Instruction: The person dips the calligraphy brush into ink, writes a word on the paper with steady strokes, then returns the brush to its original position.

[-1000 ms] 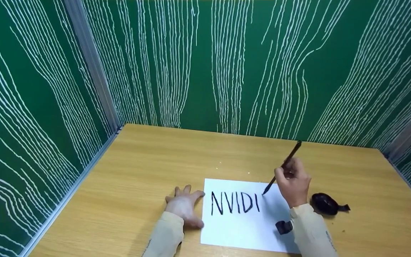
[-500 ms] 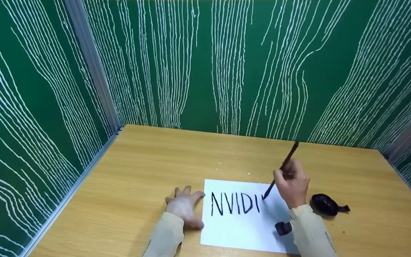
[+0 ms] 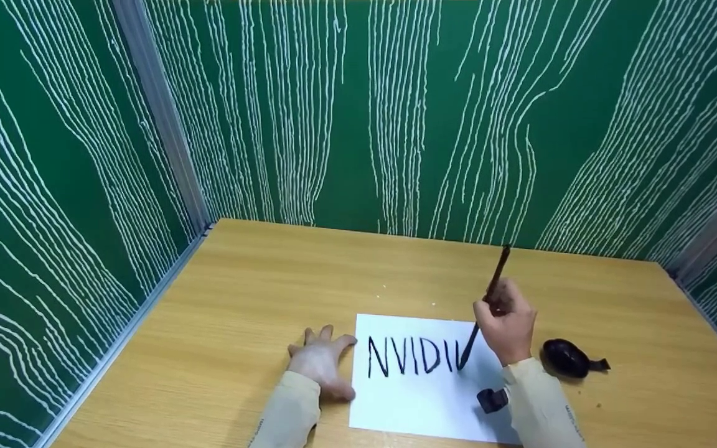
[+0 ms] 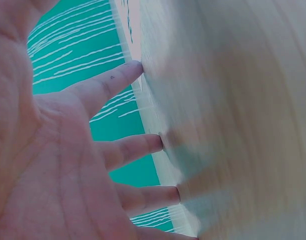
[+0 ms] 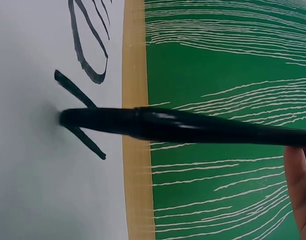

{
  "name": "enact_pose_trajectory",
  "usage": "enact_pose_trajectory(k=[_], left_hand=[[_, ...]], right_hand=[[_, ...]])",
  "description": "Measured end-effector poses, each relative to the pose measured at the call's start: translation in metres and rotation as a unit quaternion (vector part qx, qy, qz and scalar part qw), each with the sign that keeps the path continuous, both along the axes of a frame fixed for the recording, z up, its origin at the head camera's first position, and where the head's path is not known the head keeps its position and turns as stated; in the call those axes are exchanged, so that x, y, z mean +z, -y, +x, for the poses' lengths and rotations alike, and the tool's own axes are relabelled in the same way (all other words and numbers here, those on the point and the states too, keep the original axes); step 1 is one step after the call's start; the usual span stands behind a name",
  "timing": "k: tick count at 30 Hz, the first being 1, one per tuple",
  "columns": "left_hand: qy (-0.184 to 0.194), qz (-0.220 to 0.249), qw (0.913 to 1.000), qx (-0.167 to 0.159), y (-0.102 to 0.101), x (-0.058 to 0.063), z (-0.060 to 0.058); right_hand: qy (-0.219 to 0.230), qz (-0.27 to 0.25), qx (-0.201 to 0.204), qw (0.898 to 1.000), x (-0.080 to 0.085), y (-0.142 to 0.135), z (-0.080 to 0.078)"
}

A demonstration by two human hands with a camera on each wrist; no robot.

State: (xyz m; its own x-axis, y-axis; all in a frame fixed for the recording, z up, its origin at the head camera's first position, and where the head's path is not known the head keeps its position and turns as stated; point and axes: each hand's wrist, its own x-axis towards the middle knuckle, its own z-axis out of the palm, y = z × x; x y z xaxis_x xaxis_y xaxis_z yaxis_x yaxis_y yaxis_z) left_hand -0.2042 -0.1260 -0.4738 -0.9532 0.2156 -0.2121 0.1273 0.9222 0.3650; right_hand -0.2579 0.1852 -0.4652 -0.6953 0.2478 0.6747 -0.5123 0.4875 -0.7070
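A white sheet of paper point(image 3: 408, 404) lies on the wooden table, with thin black letters point(image 3: 411, 356) reading NVIDI and one further slanted stroke at the right. My right hand point(image 3: 509, 326) pinches a slim dark brush point(image 3: 495, 277), held steeply. Its dark tip point(image 5: 68, 117) touches the paper at the lower end of that last stroke. Part of the right hand is outside the right wrist view. My left hand point(image 3: 318, 361) rests on the table with fingers spread, thumb and index finger at the paper's left edge. In the left wrist view its fingertips point(image 4: 135, 67) touch the tabletop.
A black, glossy oval dish-like object point(image 3: 566, 358) with a short tab sits right of the paper, beside my right sleeve. A black wrist device point(image 3: 492, 400) juts from that sleeve over the sheet. Green walls point(image 3: 346, 124) with white wavy lines enclose the table point(image 3: 259, 280).
The brush tip has moved down the paper from the top of the last stroke, leaving a black line. The brush now stands more upright. My left hand has stayed put.
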Motion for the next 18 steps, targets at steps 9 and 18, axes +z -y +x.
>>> enact_pose_trajectory(k=[9,18], left_hand=[[-0.006,0.008,0.9999,-0.004,0.0004,-0.0001,0.0011],[0.001,-0.006,1.0000,0.002,-0.0009,-0.0001,-0.0002]], right_hand=[[-0.036,-0.058,-0.011,0.998,0.0048,-0.0043,-0.0007],[-0.022,-0.062,-0.052,0.996,0.0041,-0.0078,-0.0036]])
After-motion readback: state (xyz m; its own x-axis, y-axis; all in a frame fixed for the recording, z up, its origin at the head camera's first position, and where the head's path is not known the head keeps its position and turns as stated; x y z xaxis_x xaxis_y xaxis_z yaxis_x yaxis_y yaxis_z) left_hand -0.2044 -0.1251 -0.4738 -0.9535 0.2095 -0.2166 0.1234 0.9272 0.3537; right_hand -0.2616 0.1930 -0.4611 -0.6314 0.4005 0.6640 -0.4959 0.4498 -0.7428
